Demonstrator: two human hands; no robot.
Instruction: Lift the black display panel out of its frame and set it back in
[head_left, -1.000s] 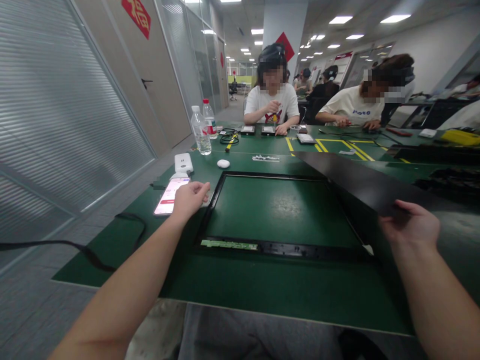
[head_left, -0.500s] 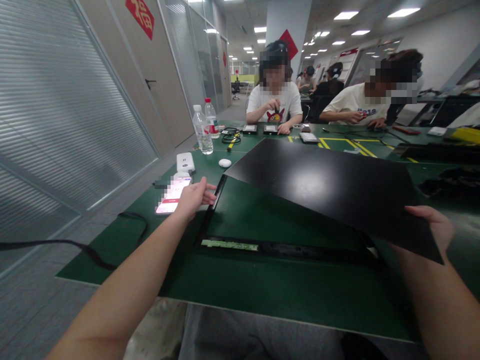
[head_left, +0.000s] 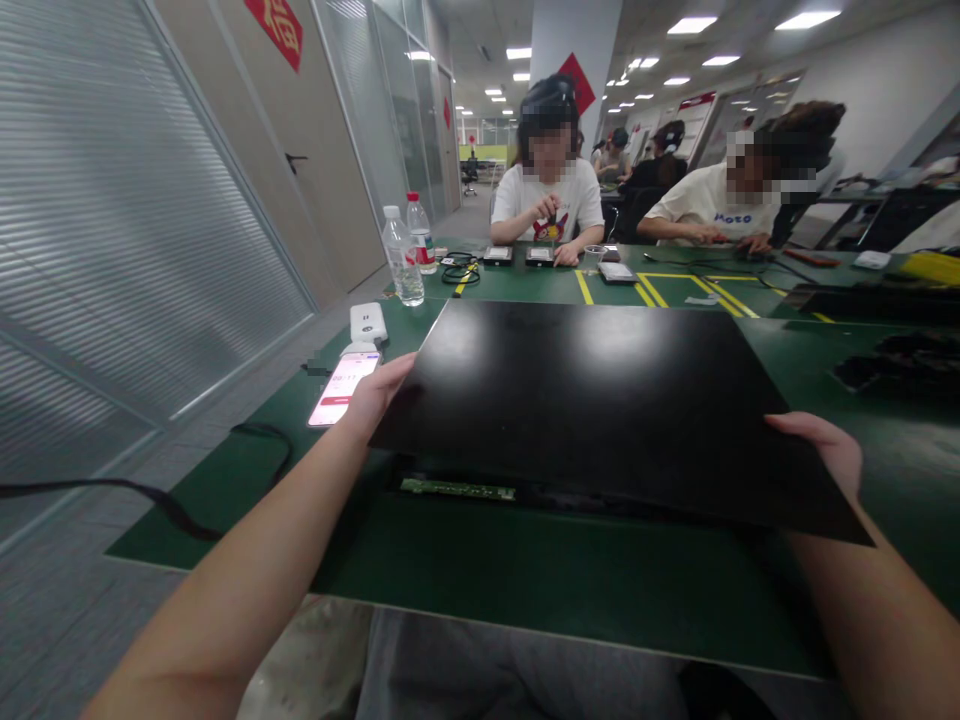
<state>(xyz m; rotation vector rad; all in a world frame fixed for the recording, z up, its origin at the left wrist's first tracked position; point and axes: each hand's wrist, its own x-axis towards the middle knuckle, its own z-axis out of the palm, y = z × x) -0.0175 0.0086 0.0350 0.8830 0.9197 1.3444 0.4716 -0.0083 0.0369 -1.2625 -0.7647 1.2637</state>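
A thin, glossy black panel (head_left: 600, 400) is held tilted in front of me, higher at its left. My left hand (head_left: 379, 395) grips its left edge, fingers hidden beneath. On the right edge is my right hand (head_left: 821, 450), thumb on top and fingers out of sight underneath. Below the panel a black frame (head_left: 577, 500) lies on the green table, mostly covered; only its near side shows. A green circuit strip (head_left: 457, 489) runs along the left part of that side. Beside my left hand lies a phone (head_left: 345, 388) with a lit screen.
A white power bank (head_left: 367, 322) and two bottles (head_left: 405, 265) stand at the left of the green table (head_left: 525, 590). A black strap (head_left: 180, 515) hangs over the left edge. Crumpled black material (head_left: 900, 370) lies at right. Two people work across the table, with small drives (head_left: 540, 257) there.
The panel's left side has come down and toward me, covering more of the frame. My left hand, open beside the frame before, now holds the panel's left edge. My right hand shifted slightly left.
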